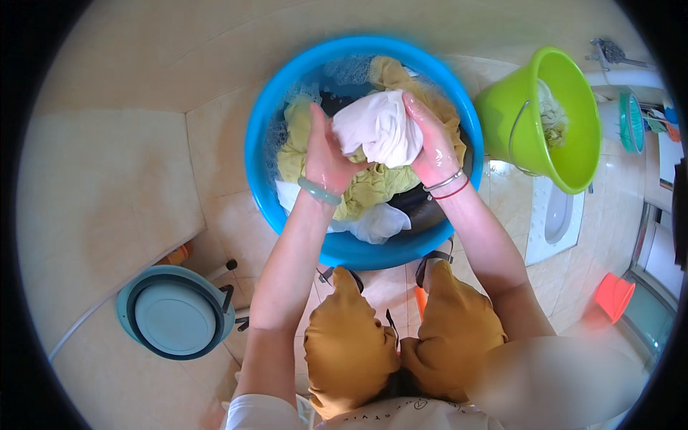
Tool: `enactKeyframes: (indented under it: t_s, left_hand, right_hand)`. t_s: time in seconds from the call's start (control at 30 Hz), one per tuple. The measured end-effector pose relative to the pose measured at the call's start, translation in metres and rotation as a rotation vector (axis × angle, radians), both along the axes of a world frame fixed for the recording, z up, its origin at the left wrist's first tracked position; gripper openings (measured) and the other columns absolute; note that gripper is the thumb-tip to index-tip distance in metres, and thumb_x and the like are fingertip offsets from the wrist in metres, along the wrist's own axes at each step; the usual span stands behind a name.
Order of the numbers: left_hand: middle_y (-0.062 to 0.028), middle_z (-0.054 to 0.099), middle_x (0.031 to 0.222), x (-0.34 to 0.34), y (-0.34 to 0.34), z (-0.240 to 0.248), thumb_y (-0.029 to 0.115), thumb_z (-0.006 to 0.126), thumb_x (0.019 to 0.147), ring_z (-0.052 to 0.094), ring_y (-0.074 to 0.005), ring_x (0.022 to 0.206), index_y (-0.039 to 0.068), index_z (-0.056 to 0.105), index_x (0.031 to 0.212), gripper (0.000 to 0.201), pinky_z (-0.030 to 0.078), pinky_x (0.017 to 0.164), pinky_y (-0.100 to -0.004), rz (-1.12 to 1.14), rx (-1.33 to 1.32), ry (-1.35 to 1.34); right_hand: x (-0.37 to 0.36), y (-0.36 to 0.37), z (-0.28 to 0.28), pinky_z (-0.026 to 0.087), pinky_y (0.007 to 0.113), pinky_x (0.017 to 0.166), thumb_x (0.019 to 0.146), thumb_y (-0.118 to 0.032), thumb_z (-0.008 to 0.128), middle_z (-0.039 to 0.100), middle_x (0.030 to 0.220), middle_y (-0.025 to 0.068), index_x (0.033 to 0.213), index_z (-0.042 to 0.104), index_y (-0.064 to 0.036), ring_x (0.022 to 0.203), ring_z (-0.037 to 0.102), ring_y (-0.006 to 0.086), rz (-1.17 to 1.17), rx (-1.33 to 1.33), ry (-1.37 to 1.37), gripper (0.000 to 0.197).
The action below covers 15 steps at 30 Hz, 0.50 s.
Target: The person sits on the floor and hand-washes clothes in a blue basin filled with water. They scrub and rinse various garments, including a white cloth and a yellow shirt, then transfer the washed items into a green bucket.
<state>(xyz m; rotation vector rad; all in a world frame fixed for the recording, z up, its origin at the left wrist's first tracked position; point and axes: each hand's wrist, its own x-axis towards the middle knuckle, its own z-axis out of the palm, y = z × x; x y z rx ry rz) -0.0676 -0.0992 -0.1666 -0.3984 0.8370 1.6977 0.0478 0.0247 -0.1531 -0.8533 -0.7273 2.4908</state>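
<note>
Above a large round blue tub (255, 154), a bunched wet white cloth (383, 129) is held up between my two hands. My left hand (331, 156) cups it from the left, thumb pointing up, a pale green bangle on that wrist. From the right, my right hand (432, 140) presses its palm and fingers against the cloth; a silver bangle and a red string circle this wrist. Beneath lie yellow-green fabric (376, 192), tan fabric (437, 100) and a thin white piece (378, 223) in sudsy water. Dark fabric shows partly under them.
A lime-green bucket (494, 107) with pale cloth inside stands tilted-looking at the right. Beyond it is a white squat toilet (555, 215). Stacked blue-grey basins (175, 321) are at the lower left, a red-orange container (614, 297) at the lower right. A tiled wall borders the left.
</note>
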Motion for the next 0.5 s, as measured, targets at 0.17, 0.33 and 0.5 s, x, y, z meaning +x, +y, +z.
enactKeyframes:
  t_s: [0.17,0.33,0.5]
  left_hand:
    - [-0.0085,0.045,0.135,0.022,0.012,0.037,0.060,0.045,0.092,0.045,-0.0282,0.123,0.013,0.043,0.134,0.064,0.037,0.100,-0.0610,-0.182,0.116,-0.018]
    - [-0.0041,0.055,0.128,0.035,0.047,0.057,0.056,0.043,0.094,0.052,-0.0234,0.119,0.014,0.050,0.129,0.055,0.041,0.101,-0.0501,-0.221,0.017,-0.009]
    - [-0.0053,0.053,0.127,0.074,0.096,0.120,0.041,0.053,0.094,0.052,-0.0241,0.116,0.014,0.046,0.133,0.047,0.045,0.095,-0.0517,-0.453,0.151,0.220]
  right_hand:
    - [0.025,0.005,0.022,0.044,0.031,0.092,0.093,-0.027,0.061,0.058,0.119,0.0073,0.112,0.059,-0.0033,0.107,0.057,0.0150,0.085,0.000,0.131,0.030]
    - [0.041,0.002,0.058,0.044,0.023,0.085,0.091,-0.021,0.065,0.063,0.106,0.0022,0.106,0.064,-0.0024,0.097,0.056,0.0081,-0.068,0.380,-0.061,0.024]
    - [0.089,0.051,0.067,0.045,0.022,0.081,0.094,-0.022,0.060,0.063,0.098,0.0007,0.106,0.064,-0.0015,0.089,0.056,0.0065,-0.440,0.432,-0.113,0.024]
